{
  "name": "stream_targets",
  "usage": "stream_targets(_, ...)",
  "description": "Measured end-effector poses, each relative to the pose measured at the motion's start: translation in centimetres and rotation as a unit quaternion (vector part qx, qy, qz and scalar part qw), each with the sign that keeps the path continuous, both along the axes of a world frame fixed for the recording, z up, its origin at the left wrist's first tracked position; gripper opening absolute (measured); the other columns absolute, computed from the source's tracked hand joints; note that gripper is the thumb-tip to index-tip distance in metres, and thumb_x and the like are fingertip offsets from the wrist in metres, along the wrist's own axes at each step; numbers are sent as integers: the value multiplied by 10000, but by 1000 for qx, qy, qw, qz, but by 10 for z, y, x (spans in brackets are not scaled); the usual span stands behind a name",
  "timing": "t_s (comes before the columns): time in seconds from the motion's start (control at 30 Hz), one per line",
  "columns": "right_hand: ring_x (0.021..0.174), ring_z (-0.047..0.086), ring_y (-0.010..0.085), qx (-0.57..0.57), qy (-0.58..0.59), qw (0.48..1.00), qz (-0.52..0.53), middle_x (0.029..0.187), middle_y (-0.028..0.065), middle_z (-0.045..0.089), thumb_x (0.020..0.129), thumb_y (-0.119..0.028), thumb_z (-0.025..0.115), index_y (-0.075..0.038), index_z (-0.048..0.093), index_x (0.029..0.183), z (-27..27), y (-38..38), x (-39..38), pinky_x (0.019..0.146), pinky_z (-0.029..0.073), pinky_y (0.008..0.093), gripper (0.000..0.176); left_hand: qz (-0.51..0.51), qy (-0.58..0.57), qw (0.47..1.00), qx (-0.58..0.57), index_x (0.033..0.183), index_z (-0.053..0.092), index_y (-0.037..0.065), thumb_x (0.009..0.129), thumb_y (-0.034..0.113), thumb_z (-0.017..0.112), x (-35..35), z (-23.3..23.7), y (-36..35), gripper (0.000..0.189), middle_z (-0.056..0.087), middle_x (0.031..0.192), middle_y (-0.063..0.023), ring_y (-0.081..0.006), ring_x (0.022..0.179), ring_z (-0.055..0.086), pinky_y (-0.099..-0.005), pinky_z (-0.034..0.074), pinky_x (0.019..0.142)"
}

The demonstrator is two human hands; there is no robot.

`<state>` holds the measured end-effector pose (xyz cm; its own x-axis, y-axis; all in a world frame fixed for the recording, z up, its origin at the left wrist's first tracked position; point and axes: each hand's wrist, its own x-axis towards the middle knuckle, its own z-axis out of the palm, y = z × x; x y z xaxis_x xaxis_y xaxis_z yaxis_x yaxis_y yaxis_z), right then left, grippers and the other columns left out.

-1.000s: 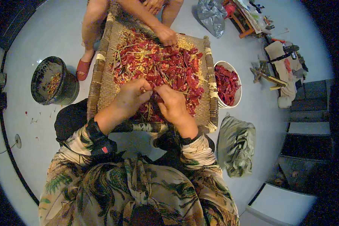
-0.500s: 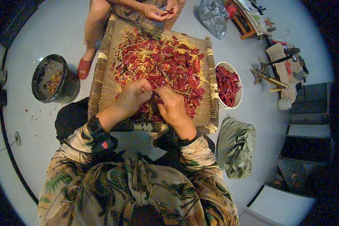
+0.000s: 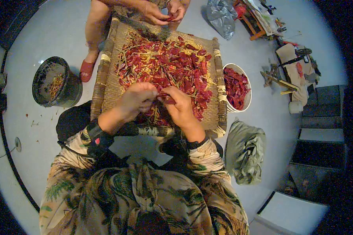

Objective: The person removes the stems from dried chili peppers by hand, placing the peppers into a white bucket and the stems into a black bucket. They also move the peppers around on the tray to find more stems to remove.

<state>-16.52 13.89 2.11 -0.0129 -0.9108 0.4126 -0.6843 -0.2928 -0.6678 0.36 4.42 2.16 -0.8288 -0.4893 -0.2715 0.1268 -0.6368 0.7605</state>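
Dried red chili peppers (image 3: 176, 64) lie in a loose heap with yellow seeds and stems on a woven tray (image 3: 110, 88) in front of me. My right hand (image 3: 180, 105) is closed around a dark red dried chili (image 3: 168, 100) over the near part of the heap. Right beside it, my left hand (image 3: 138, 101) is closed in a pinch, its fingertips close to the same chili. The left hand is slightly blurred, and whatever sits between its fingertips is too small to make out.
A black bucket (image 3: 76, 88) with stems and scraps stands left of the tray. At the right are a white bucket (image 3: 249, 94) of red chilies and a green sack (image 3: 245, 152). Across the tray, another person's hands (image 3: 164, 13) hold a red piece.
My left hand has shifted slightly left and its fingers have curled. The right hand has turned so the chili shows more. The other person's hands have moved a little.
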Motion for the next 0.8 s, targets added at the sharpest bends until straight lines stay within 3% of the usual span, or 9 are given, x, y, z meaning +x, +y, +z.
stream_targets(0.13,812,621,281,29,-94,993,-66,873,156,622,751,-61,652,3,599,944,6,-2,-5,736,476,331,210,34,88,994,50,910,529,87,854,148,546,16,30,-13,85,435,648,53,-28,478,328,-179,257,412)
stream_targets(0.23,812,620,262,55,-152,983,-90,863,143,625,761,-62,670,1,604,938,10,-2,-2,740,476,325,200,85,94,992,-18,953,529,71,876,150,525,32,45,-26,110,438,654,54,-19,468,311,-179,243,402)
stream_targets(0.3,791,618,224,64,-186,976,-93,855,127,626,765,-65,671,0,605,938,-1,-2,-4,715,480,314,196,157,59,986,-17,889,494,66,894,115,513,52,60,-32,53,382,623,60,-19,456,307,-178,232,403)
stream_targets(0.37,767,609,183,93,-216,967,-95,846,104,623,776,-72,669,-2,605,937,-2,-2,-5,683,484,297,187,231,-7,966,-115,882,505,67,894,144,521,81,55,-49,80,384,628,59,-21,463,320,-177,240,404)
stream_targets(0.5,680,553,92,120,-290,944,-105,819,33,598,825,-72,641,-17,596,965,3,-1,-5,602,461,235,156,352,-198,872,-275,870,547,69,890,248,528,164,36,-102,181,448,675,28,-53,530,380,-200,324,479)
stream_targets(0.57,646,529,73,102,-351,922,-125,809,14,587,851,-69,620,-28,591,974,1,-4,-5,569,443,218,133,434,-274,753,-411,917,580,57,889,269,532,210,6,-137,219,515,742,10,-83,641,463,-223,386,588)
stream_targets(0.63,634,530,77,95,-400,902,-129,800,10,572,832,-89,640,-47,600,970,-5,-7,-14,551,468,212,150,419,-331,725,-435,955,592,40,889,318,536,274,-37,-186,291,540,788,3,-105,747,493,-239,406,689)
stream_targets(0.73,563,518,81,66,-392,903,-161,728,11,575,847,-109,633,-31,593,947,-8,-11,-27,523,441,223,134,410,-455,605,-508,978,597,8,880,369,547,365,-112,-251,377,593,837,-36,-142,784,539,-271,425,707)
stream_targets(0.8,555,520,89,47,-418,888,-187,708,24,574,859,-144,627,-21,577,944,-4,-11,-34,517,443,230,158,327,-560,610,-455,993,600,-6,865,400,565,386,-128,-262,427,623,904,-83,-177,827,566,-297,436,730)
